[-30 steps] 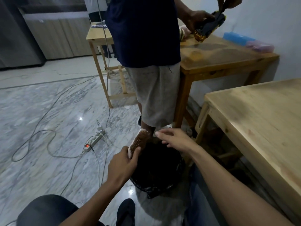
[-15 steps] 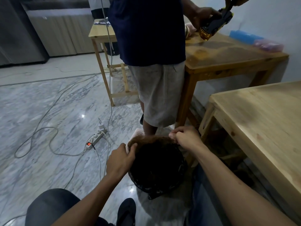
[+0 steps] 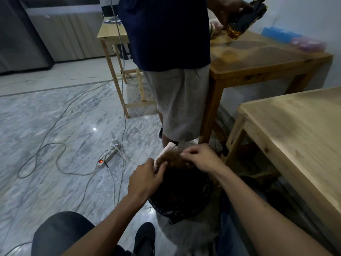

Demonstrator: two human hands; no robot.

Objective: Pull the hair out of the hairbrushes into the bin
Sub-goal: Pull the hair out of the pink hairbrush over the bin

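A white hairbrush (image 3: pixel 167 152) matted with brown hair is held over the black-lined bin (image 3: pixel 180 195) on the floor. My left hand (image 3: pixel 147 179) grips the brush at its near end. My right hand (image 3: pixel 200 157) pinches the brown hair (image 3: pixel 175 159) on the bristle side, fingers curled round the tuft. The bin's inside is dark and its contents cannot be made out.
A person in a dark shirt and grey shorts (image 3: pixel 181 100) stands just behind the bin, holding a dark brush (image 3: pixel 247 14) over a wooden table (image 3: pixel 267 60). Another wooden table (image 3: pixel 299 137) is at the right. A power strip (image 3: pixel 108 156) and cables lie on the marble floor at the left.
My right hand closed on the hair and pulled it across the bin's mouth, then came back to the brush and pinches the hair on it again. The brush tilted up slightly.
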